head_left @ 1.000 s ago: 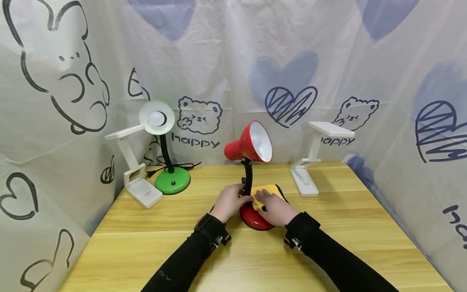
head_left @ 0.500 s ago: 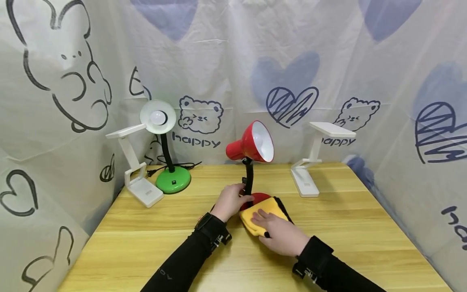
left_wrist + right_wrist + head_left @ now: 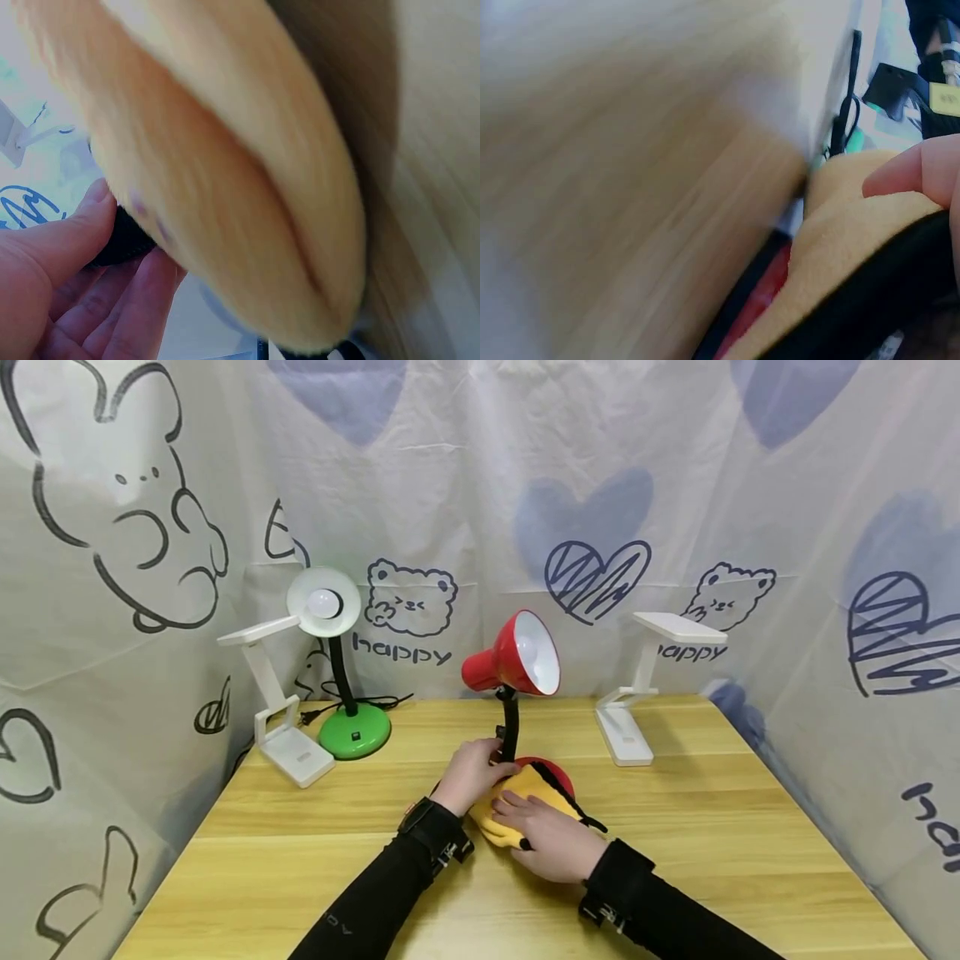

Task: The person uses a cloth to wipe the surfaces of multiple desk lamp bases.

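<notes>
Yellow cloth (image 3: 536,784) beneath the right fingers (image 3: 517,809)

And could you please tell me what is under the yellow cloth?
The red lamp base lies partly under the yellow cloth; its far part shows beyond the cloth's edge. The near part, and anything else underneath, is covered and cannot be seen.

Head view: above table (image 3: 315,877), facing forward and down, wide coverage. Wrist views: close range, table surface steeply tilted; yellow cloth (image 3: 210,172) common to both.
</notes>
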Motion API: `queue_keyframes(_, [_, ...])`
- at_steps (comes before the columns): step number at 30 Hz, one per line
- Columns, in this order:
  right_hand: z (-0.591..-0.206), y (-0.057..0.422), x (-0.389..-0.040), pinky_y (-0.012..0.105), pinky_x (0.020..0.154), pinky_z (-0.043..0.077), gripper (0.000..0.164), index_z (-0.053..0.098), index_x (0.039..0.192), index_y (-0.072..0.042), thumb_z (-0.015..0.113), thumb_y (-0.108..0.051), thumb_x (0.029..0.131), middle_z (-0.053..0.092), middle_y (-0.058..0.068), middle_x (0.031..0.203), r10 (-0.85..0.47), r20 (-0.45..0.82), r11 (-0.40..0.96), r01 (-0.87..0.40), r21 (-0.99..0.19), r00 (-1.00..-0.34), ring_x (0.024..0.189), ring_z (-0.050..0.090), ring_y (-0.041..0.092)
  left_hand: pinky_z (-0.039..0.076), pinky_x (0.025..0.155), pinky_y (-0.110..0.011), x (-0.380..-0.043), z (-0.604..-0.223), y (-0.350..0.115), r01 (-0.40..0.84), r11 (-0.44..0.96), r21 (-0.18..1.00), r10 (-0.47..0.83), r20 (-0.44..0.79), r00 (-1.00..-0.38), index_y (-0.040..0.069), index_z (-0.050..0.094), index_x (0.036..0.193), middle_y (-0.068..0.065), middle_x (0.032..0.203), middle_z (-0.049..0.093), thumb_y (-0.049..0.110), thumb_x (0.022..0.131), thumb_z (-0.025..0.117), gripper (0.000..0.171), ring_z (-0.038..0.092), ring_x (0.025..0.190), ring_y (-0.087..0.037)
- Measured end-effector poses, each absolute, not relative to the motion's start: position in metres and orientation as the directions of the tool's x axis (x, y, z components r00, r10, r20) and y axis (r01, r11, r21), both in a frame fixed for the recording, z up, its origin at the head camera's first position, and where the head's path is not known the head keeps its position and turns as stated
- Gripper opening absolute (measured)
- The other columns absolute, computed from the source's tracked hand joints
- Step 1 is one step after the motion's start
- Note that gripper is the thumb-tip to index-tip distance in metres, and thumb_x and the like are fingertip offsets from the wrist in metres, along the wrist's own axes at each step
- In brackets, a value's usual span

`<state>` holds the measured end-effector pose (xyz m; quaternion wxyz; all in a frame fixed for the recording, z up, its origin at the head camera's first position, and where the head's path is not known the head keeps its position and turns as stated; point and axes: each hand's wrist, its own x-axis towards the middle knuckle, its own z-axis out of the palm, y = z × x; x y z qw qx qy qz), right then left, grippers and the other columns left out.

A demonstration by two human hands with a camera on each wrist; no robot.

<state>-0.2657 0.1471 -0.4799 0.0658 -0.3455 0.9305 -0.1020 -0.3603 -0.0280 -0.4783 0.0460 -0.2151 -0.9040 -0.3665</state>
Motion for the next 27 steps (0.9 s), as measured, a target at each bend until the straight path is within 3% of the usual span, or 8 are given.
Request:
queue_keyframes(7, [-0.477,0.192,-0.255,0.051,0.12,0.035,0.045,0.057,0.144,-0.022,0.061,-0.02,0.099,0.044,-0.003,0.159,-0.59,-0.036,0.742,-0.523,-0.419,-0.807,0.15,0.038,0.022,0.053,0.066,-0.027,-0.36,-0.479,-0.027,0.419,0.644,0.64,0.349,0.242,-0.905,0.014,0.072,0.101,0.0,0.091,0.074,0.032,0.092,0.074,0.02,0.064,0.076,-0.011])
queue_keyframes(13, [-0.481,0.22,-0.263,0.054,0.115,0.039,0.048,0.05,0.15,-0.018,0.057,-0.017,0.102,0.042,0.008,0.161,-0.496,0.011,0.742,-0.43,-0.514,-0.868,0.148,0.04,0.031,0.051,0.065,-0.025,-0.361,-0.48,-0.028,0.409,0.639,0.652,0.346,0.231,-0.909,0.015,0.072,0.098,0.001,0.088,0.072,0.033,0.091,0.075,0.019,0.062,0.075,-0.01])
queue_keyframes(15, [-0.484,0.222,-0.268,0.049,0.109,0.045,0.051,0.044,0.153,-0.016,0.055,-0.019,0.103,0.039,0.01,0.162,-0.46,0.016,0.742,-0.394,-0.543,-0.888,0.137,0.052,0.032,0.051,0.065,-0.025,-0.362,-0.48,-0.028,0.407,0.639,0.653,0.345,0.23,-0.91,0.015,0.072,0.098,0.002,0.089,0.072,0.033,0.091,0.075,0.02,0.062,0.075,-0.01])
queue_keyframes(17, [-0.485,0.222,-0.276,0.036,0.088,0.054,0.054,0.039,0.156,-0.015,0.053,-0.021,0.105,0.036,0.013,0.163,-0.418,0.007,0.745,-0.348,-0.569,-0.908,0.099,0.068,0.024,0.051,0.065,-0.025,-0.362,-0.48,-0.028,0.405,0.64,0.653,0.344,0.229,-0.911,0.015,0.072,0.099,0.001,0.089,0.072,0.033,0.091,0.075,0.02,0.062,0.075,-0.01])
queue_keyframes(19, [-0.484,0.219,-0.286,0.027,0.065,0.048,0.054,0.038,0.156,-0.015,0.053,-0.021,0.105,0.035,0.016,0.163,-0.379,-0.001,0.751,-0.307,-0.585,-0.925,0.063,0.057,0.015,0.052,0.066,-0.025,-0.362,-0.48,-0.028,0.407,0.641,0.651,0.345,0.23,-0.91,0.015,0.072,0.1,0.002,0.09,0.073,0.035,0.091,0.075,0.021,0.062,0.076,-0.01])
queue_keyframes(22, [-0.483,0.212,-0.306,0.027,0.058,0.042,0.054,0.04,0.155,-0.012,0.054,-0.021,0.104,0.037,0.023,0.16,-0.323,0.003,0.78,-0.268,-0.565,-0.947,0.056,0.047,0.015,0.052,0.066,-0.024,-0.363,-0.48,-0.028,0.414,0.634,0.654,0.351,0.234,-0.907,0.016,0.073,0.101,0.002,0.091,0.073,0.034,0.091,0.075,0.021,0.063,0.077,-0.009])
queue_keyframes(24, [-0.483,0.206,-0.32,0.033,0.073,0.05,0.053,0.043,0.153,-0.01,0.054,-0.022,0.103,0.041,0.024,0.157,-0.288,0.016,0.807,-0.251,-0.535,-0.958,0.079,0.063,0.022,0.053,0.066,-0.024,-0.363,-0.48,-0.028,0.417,0.626,0.659,0.356,0.235,-0.904,0.016,0.073,0.102,0.002,0.092,0.074,0.034,0.091,0.075,0.021,0.064,0.077,-0.009])
queue_keyframes(27, [-0.483,0.197,-0.34,0.043,0.095,0.05,0.051,0.046,0.152,-0.009,0.055,-0.024,0.104,0.043,0.025,0.155,-0.252,0.012,0.824,-0.221,-0.522,-0.968,0.116,0.063,0.029,0.054,0.068,-0.025,-0.362,-0.48,-0.029,0.417,0.617,0.668,0.36,0.232,-0.904,0.016,0.074,0.104,0.001,0.094,0.075,0.032,0.091,0.075,0.021,0.066,0.079,-0.009])
